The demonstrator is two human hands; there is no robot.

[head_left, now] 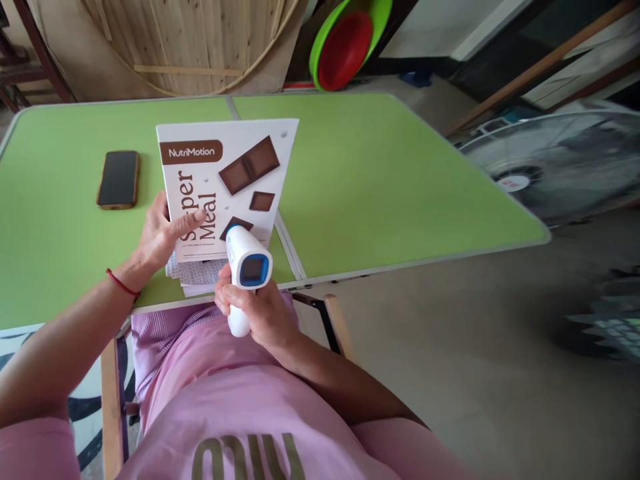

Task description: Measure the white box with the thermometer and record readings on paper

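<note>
My left hand (163, 230) grips the left edge of a white NutriMotion box (253, 150), thumb across its front and the other fingers hidden behind. Brown chocolate pieces are printed on the box, which is tilted up over the table. In my right hand (257, 307) is a white infrared thermometer (241, 250), held by its handle with fingers wrapped round. Its blue-framed screen faces me and looks dark, while its front end points at the lower part of the box. Printed papers (197, 272) lie beneath the box at the table's near edge.
A dark phone in a brown case (119, 180) lies left of the box on the green folding table (390, 180). Beyond the table are green and red basins (345, 50) and a round wooden board (190, 40). A large fan (530, 173) stands at the right.
</note>
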